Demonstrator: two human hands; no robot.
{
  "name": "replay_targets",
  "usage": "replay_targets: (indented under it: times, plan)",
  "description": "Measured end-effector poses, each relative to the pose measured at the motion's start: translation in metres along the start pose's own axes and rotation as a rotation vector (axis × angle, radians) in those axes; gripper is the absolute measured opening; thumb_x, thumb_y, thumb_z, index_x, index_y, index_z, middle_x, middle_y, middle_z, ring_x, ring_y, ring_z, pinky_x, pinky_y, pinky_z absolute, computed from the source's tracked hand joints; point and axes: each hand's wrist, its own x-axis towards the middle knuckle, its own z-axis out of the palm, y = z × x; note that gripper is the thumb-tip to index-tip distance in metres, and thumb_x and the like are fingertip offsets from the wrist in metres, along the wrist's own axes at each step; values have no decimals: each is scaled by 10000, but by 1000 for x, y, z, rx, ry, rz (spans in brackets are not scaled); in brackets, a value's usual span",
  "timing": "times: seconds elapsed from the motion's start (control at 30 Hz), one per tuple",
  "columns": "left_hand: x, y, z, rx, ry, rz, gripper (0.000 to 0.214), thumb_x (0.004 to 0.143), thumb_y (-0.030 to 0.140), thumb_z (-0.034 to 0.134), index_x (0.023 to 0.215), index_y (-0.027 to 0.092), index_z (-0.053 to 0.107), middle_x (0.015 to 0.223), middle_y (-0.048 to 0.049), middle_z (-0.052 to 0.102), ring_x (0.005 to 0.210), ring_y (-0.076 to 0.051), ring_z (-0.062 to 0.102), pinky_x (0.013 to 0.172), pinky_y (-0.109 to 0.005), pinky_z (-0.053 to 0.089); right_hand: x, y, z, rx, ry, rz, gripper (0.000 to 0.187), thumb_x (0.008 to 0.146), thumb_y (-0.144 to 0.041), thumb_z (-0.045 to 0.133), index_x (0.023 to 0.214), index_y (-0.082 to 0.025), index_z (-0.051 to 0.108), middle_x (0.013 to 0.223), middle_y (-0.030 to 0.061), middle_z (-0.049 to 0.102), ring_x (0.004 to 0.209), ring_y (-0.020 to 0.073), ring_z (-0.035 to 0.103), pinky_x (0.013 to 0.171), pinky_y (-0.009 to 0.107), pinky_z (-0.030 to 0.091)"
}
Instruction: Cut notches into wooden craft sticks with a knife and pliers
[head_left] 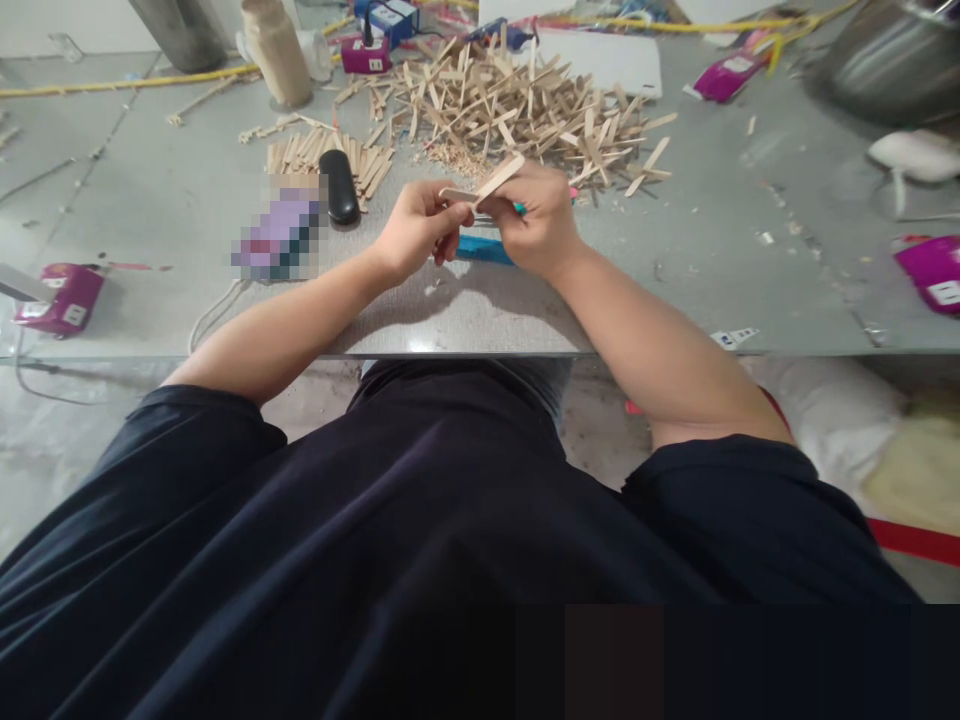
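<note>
Beyond the grip: stick pile (pixel 517 105) blocks. Left of left hand (pixel 415 228): black case (pixel 340 188), then pixelated purple item (pixel 279 232). Under both hands: blue strip (pixel 484 250). Passable: right of right hand (pixel 538 218), over grey tabletop (pixel 675 270).

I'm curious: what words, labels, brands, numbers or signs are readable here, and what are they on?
Nothing reads for certain.
Left purple box: marks too small.
Back purple box: marks too small.
Back-right purple box: marks blurred.
Far-right purple box: marks too small.
White scrap: printed marks, illegible.
Blue box: pale marks, blurred.
Held sticks: no print visible.
</note>
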Motion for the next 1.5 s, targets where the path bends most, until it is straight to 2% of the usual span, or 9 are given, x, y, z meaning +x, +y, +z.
replay_targets:
  times: [0.37,0.77,0.93,1.0,1.1,1.2,1.27,1.37,1.5]
  plan:
    - [-1,5,6,-139,6,-126,376,1214,168,633,838,167,635,694,69,555,491,-10,537,570,-156,413,1,-2,-4,-44,-15,13,553,1039,-906,556,921,-391,719,1090,157,801,1172,449,732,1005,655,647]
    - [1,0,-2,-39,57,69,364,1221,308,647,867,238,597,648,32,625,568,-91,536,619,-278,435,15,44,-11,-27,127,14,546,968,-882,695,793,-367,652,870,79,761,905,336,659,923,586,560]
    - [7,-1,-1,10,211,102,365,1221,208,604,860,258,585,619,56,666,502,-78,521,558,-272,417,4,19,-20,81,158,201,812,835,-1193,458,888,-397,608,864,92,742,795,314,612,810,557,531]
    - [8,0,1,43,250,79,382,1211,149,612,850,261,556,647,65,708,481,-58,530,536,-243,418,-1,4,-20,39,122,299,785,864,-1182,443,975,-430,642,936,106,771,923,371,664,870,588,545]
    - [7,3,4,55,279,48,387,1217,114,598,868,262,526,678,79,744,469,-35,538,517,-212,411,0,-6,-16,-10,223,339,846,842,-1215,295,1001,-447,614,865,107,715,896,388,651,872,618,548]
    - [5,6,7,38,296,37,385,1233,125,577,880,264,517,662,89,739,454,-32,533,504,-209,399,6,-1,-11,-32,366,343,943,834,-1198,72,1053,-447,599,756,99,622,814,380,621,813,615,537]
    - [5,6,9,36,304,33,384,1231,118,577,879,261,519,661,88,741,450,-32,532,505,-209,395,7,6,-8,-6,400,312,934,864,-1189,101,1077,-431,603,727,80,588,766,363,607,778,601,536]
    - [6,3,9,40,303,35,375,1227,99,567,886,251,532,672,80,750,453,-28,538,517,-198,401,5,13,-1,76,316,233,875,925,-1179,307,1090,-384,634,740,50,602,729,315,614,762,566,564]
    - [8,-5,6,62,269,61,331,1223,132,603,913,240,556,733,53,780,483,-30,576,544,-183,436,1,13,11,19,178,118,963,950,-1184,280,1052,-325,703,765,50,621,777,300,675,839,558,612]
